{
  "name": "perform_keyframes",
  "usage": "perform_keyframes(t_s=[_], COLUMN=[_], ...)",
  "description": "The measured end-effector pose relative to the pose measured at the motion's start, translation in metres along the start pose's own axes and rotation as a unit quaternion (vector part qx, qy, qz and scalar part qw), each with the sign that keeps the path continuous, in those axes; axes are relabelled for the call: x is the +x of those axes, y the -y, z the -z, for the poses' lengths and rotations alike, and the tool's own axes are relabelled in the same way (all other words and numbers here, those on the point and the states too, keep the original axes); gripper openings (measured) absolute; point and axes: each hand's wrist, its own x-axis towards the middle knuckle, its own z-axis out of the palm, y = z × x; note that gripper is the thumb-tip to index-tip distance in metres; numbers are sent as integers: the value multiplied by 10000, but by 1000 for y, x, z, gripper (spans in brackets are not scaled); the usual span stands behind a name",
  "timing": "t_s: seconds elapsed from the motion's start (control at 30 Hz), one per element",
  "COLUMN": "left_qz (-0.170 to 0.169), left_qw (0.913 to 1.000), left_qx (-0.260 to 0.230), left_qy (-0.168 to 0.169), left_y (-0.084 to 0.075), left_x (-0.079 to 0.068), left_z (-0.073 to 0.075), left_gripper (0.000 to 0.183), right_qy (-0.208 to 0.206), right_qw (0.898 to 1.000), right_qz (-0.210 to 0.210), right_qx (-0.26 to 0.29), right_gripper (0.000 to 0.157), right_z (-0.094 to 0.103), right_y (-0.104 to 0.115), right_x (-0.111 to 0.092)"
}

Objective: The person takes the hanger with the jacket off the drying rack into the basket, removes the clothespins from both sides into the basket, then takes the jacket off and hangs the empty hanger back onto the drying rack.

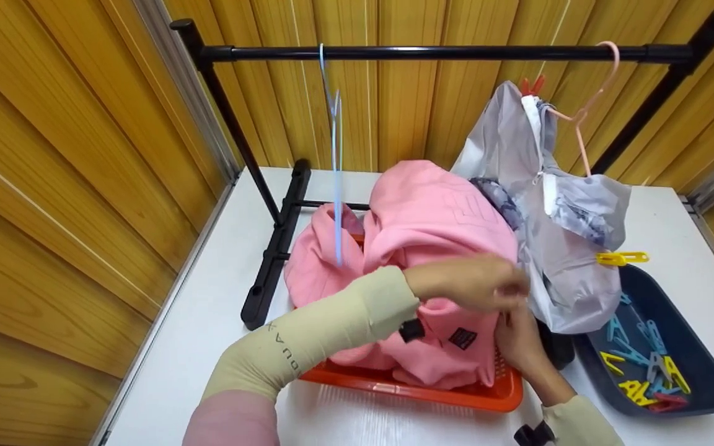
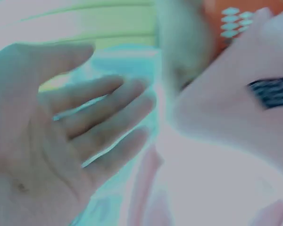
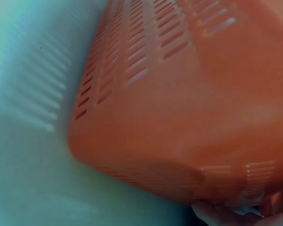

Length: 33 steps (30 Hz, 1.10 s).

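Note:
A pink sweatshirt (image 1: 437,217) with a dark label lies heaped in an orange plastic basket (image 1: 506,399). My left hand (image 1: 478,282) reaches across above the sweatshirt, blurred. In the left wrist view, that left hand (image 2: 94,127) has its fingers extended and nothing in its palm. My right hand (image 1: 518,337) grips the basket at its right side, partly behind the left hand. Low in the right wrist view, its fingers (image 3: 217,214) meet the slotted orange wall.
Above stands a black rack (image 1: 431,54). A blue hanger (image 1: 336,179) hangs at its left, a pink hanger (image 1: 583,118) with grey-white clothing (image 1: 537,248) at its right. A yellow clothespin (image 1: 622,257) clips the clothing. A dark tray (image 1: 707,353) of coloured clothespins stands right of the basket.

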Motion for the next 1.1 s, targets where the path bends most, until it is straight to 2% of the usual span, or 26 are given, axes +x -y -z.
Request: perform_keyframes(t_s=[0.03, 0.1, 0.2, 0.3, 0.4, 0.53, 0.67, 0.77, 0.93, 1.0, 1.1], left_qz=[136, 492, 1199, 1909, 2462, 3098, 3581, 3894, 4292, 4366, 4362], left_qw=[9994, 9951, 9807, 9612, 9436, 9263, 9163, 9099, 8967, 8926, 8921], left_qx=[-40, -131, -70, 147, 180, -97, -229, -298, -698, -847, -935], left_qy=[-304, -846, -1545, -1988, -2206, -2141, -1780, -1397, -825, -736, -713], left_y=[2, 6, 18, 35, 53, 76, 97, 110, 125, 129, 133], left_x=[1, 4, 10, 16, 21, 25, 31, 36, 42, 44, 48], left_z=[7, 18, 30, 36, 37, 36, 30, 21, 6, 1, -5], left_gripper=[28, 30, 32, 36, 50, 80, 97, 101, 105, 101, 93], right_qy=[64, 245, 357, 332, 352, 410, 439, 464, 454, 421, 362], right_qw=[9999, 9980, 9964, 9961, 9952, 9944, 9937, 9932, 9928, 9930, 9938], right_qz=[-110, -476, -674, -761, -855, -940, -1010, -1040, -1070, -1043, -945], right_qx=[62, 328, 365, 309, 330, 247, 230, 243, 288, 351, 462], right_gripper=[49, 63, 72, 71, 70, 71, 72, 73, 75, 75, 75], right_z=[0, 1, 2, 2, 2, 2, 3, 2, 2, 2, 2], right_y=[0, 1, 2, 2, 3, 4, 3, 3, 3, 3, 4], right_x=[1, 3, 5, 5, 5, 4, 4, 4, 3, 3, 4])
